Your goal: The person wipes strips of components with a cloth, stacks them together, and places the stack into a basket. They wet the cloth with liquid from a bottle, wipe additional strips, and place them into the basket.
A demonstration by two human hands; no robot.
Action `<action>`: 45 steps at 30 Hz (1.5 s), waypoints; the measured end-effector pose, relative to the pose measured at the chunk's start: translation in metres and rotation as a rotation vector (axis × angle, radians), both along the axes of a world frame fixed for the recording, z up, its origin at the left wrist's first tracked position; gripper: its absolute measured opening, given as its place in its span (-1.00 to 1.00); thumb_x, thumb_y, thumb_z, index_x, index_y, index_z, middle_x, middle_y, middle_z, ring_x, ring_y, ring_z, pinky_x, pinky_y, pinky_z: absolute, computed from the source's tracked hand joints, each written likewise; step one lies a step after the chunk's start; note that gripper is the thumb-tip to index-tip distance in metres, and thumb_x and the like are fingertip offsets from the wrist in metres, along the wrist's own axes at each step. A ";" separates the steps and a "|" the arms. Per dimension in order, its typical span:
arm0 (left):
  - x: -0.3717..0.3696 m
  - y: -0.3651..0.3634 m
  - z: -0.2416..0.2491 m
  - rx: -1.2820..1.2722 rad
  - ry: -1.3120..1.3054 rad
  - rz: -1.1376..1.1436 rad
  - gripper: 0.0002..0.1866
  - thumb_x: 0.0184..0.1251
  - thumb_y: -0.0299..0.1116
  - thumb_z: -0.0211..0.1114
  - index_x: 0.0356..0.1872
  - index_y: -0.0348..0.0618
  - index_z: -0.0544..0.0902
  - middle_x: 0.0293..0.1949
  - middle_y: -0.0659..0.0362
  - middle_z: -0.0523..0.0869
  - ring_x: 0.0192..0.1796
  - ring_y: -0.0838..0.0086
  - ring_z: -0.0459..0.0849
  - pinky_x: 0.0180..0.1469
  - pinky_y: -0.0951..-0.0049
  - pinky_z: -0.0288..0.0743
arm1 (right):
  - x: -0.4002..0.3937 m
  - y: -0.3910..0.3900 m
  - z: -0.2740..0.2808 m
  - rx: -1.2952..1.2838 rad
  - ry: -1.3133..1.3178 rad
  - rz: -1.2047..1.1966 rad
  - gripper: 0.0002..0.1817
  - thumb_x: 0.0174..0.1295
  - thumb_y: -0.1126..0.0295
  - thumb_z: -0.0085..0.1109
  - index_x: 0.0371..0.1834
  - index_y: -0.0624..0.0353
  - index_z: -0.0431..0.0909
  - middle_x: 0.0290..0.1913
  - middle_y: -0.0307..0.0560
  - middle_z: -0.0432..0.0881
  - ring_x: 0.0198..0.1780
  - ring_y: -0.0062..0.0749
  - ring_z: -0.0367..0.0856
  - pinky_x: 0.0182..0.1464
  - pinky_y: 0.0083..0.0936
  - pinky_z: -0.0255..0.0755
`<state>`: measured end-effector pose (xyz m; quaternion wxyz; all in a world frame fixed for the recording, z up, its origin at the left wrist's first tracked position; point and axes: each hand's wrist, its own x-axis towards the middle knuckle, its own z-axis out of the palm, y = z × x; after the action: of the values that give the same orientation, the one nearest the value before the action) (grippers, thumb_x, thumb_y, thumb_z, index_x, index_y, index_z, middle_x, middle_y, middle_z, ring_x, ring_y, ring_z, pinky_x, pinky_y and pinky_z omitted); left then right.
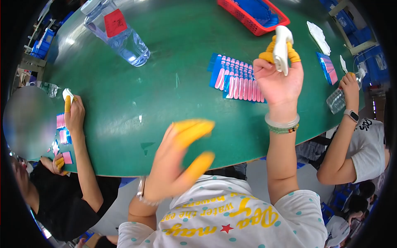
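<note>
My right hand [283, 76], with yellow finger cots and the palm facing up, is closed on a folded white cloth [281, 49]. Beside it on the green table lie overlapping blue sheets with rows of pink strips [240, 82], partly hidden behind the hand. My left hand [171, 159] hangs over the table's near edge, blurred by motion. Its yellow-covered fingers and thumb are apart, with nothing between them.
The green table [173, 82] holds a large clear bottle [120, 35] with a red label and a red basket [256, 18] of blue items. Co-workers' arms [84, 165] reach in at left and right [341, 151]. A white cloth [318, 38] lies at upper right.
</note>
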<state>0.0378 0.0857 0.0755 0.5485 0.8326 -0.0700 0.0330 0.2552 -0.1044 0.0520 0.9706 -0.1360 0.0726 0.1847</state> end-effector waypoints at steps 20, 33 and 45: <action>0.106 -0.039 -0.064 0.853 -0.399 0.001 -0.36 0.30 0.18 0.25 0.40 0.32 0.45 0.45 -0.10 0.31 0.51 -0.12 0.18 0.39 -0.58 -0.20 | 0.014 -0.005 -0.005 0.069 -0.097 0.073 -0.72 0.37 0.26 0.03 -0.02 0.16 0.62 -0.25 -0.24 0.67 -0.44 -0.53 0.38 -0.38 -0.57 0.22; 0.131 -0.024 -0.086 0.883 -0.269 -0.218 -0.19 0.39 0.35 0.01 0.57 0.24 0.18 0.57 -0.14 0.08 0.60 -0.17 -0.07 0.45 -0.50 -0.28 | 0.032 -0.024 -0.009 -0.054 -0.189 -0.125 -0.71 0.36 0.25 0.03 -0.03 0.19 0.59 -0.29 -0.23 0.62 -0.44 -0.50 0.34 -0.40 -0.55 0.20; -0.007 -0.022 -0.061 0.952 -0.162 0.040 -0.34 0.23 0.22 0.26 0.35 0.30 0.52 0.43 0.08 0.35 0.42 0.04 0.31 0.41 -0.54 -0.27 | 0.014 -0.001 -0.004 -0.057 -0.294 0.165 -0.70 0.39 0.28 0.04 0.00 0.26 0.57 -0.27 -0.16 0.61 -0.44 -0.51 0.37 -0.42 -0.58 0.23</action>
<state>0.0312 0.0635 0.0147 0.0984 0.9870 -0.1038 0.0728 0.2692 -0.1058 0.0477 0.9481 -0.1946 -0.0763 0.2396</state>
